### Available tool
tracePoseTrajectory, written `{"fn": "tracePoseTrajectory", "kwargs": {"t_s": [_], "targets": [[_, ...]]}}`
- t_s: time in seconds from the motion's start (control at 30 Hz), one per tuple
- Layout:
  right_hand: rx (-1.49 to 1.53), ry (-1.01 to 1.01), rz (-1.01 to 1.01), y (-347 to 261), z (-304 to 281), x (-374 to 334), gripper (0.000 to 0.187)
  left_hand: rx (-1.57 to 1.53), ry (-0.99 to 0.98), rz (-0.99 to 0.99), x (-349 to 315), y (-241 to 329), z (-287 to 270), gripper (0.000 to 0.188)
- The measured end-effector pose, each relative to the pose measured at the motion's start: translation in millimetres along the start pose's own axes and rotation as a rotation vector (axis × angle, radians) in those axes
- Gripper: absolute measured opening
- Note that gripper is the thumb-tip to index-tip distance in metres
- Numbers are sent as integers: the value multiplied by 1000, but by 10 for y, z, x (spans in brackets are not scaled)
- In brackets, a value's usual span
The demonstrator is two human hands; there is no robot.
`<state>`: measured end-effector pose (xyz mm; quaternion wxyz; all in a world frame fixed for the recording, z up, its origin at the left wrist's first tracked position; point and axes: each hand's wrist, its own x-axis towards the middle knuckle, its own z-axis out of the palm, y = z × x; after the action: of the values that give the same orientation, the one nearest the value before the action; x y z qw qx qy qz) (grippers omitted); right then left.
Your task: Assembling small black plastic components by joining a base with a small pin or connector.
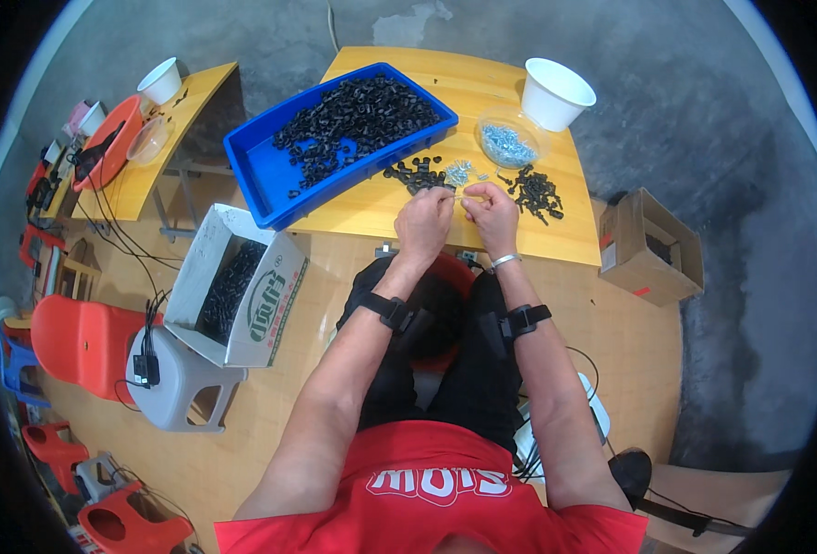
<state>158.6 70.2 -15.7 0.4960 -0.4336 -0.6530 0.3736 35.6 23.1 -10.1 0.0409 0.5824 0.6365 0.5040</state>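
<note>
My left hand [425,222] and my right hand [494,220] meet over the front edge of the yellow table [362,217], fingers pinched close together. What they hold between the fingertips is too small to make out. Just beyond them lies a little heap of silvery screws [459,172]. Small black plastic parts [415,175] are scattered past my left hand, and a pile of other black parts [536,192] sits to the right of my right hand. A clear bowl [512,138] of silvery screws stands behind that pile.
A blue tray [265,171] of black parts fills the table's left side; a white tub [556,95] stands at the back right. Cardboard boxes [253,309] [639,245] flank the table. A grey stool [164,383] and red chair [90,342] stand left. A red bucket [452,273] sits between my legs.
</note>
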Motion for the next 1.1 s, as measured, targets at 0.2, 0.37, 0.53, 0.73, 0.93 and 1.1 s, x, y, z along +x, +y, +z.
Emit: {"fn": "tracePoseTrajectory", "kwargs": {"t_s": [0.2, 0.37, 0.53, 0.73, 0.93, 1.1], "targets": [[-122, 46, -130, 29, -11, -18, 11, -92, -2, 13, -5, -49, 2, 12], [-1, -46, -71, 62, -33, -24, 13, -96, -19, 14, -10, -40, -7, 12], [52, -96, -1, -31, -31, -63, 9, -99, -48, 2, -13, -43, -29, 11], [282, -64, 43, -28, -50, -52, 7, -284, -74, -140, -27, -74, -50, 19], [251, -80, 49, -95, -88, -88, 7, -318, -122, -74, -30, -89, -43, 21], [46, 138, -177, -141, -126, -155, 3, -307, -161, -136, -24, -118, -67, 20]]}}
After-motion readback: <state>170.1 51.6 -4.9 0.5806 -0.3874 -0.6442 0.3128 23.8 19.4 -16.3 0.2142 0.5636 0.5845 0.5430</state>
